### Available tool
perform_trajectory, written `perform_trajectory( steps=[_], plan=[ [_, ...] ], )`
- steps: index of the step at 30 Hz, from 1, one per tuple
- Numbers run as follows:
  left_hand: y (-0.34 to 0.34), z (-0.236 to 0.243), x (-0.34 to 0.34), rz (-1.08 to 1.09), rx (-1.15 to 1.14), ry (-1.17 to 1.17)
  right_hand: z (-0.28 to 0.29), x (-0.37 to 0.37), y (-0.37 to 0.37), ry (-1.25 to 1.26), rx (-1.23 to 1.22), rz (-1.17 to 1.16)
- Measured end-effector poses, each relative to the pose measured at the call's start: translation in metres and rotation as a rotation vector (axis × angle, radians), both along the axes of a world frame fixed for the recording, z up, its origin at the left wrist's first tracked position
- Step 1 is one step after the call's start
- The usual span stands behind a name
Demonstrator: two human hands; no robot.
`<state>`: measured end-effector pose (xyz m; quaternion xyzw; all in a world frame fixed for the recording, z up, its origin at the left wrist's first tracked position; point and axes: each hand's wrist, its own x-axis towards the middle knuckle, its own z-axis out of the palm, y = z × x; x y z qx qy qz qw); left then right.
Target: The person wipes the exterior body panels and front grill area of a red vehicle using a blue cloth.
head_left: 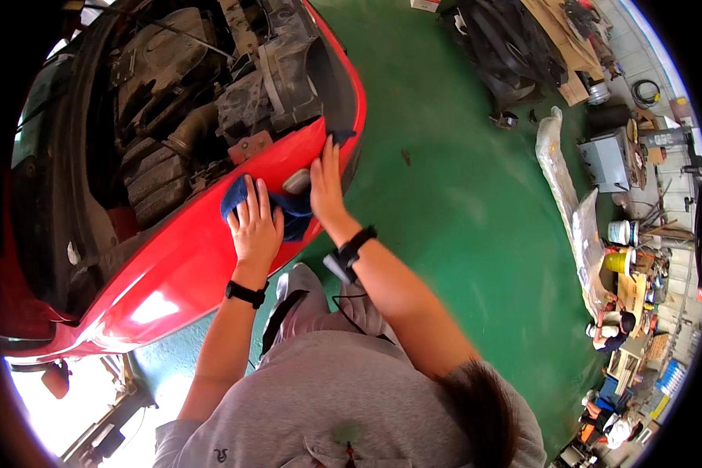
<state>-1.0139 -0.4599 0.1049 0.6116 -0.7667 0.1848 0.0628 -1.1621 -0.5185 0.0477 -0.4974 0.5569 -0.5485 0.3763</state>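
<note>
My left hand [256, 226] lies flat on a dark blue cloth [295, 226], its fingers stretched out and slightly spread. It presses the cloth against the red fender [187, 242] of a car. My right hand [327, 187] rests along the fender's front corner, fingers extended toward the bumper edge. A bit of dark blue cloth shows at its fingertips; whether it belongs to the same cloth I cannot tell. Between my hands sits a small oval lamp [296, 182] set in the red panel. My right palm is hidden from view.
The car's engine bay [171, 101] lies uncovered beyond the fender. Green floor [429, 234] spreads to the right. Farther off are dark car parts [507, 54], a long plastic-wrapped piece [565, 187], a grey metal box [604, 162], buckets and two other people near the wall.
</note>
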Motion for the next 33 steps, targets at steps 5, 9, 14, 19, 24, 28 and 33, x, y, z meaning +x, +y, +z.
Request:
perform_trajectory(
  steps=[5,9,14,19,24,28,33],
  plan=[
    [0.001,-0.004,-0.005,0.078,-0.015,-0.064,0.0,-0.021,0.022,-0.018,-0.094,0.162],
    [-0.009,0.027,-0.027,0.132,0.099,0.043,0.032,-0.064,-0.032,0.14,-0.39,0.37],
    [-0.02,0.044,-0.031,0.114,0.119,0.101,0.008,-0.042,-0.058,-0.016,-0.291,0.22],
    [-0.009,0.027,-0.023,0.15,0.131,0.052,-0.01,-0.021,0.001,0.24,-0.565,0.308],
    [-0.022,0.054,-0.039,0.151,0.228,0.087,0.02,-0.051,-0.062,0.485,-0.576,0.465],
    [-0.025,0.055,-0.036,0.115,0.206,0.089,0.025,-0.035,-0.062,0.071,-0.337,0.157],
    [0.019,0.018,0.005,0.28,0.074,0.086,-0.012,-0.002,0.013,0.31,-0.405,0.27]
  ],
)
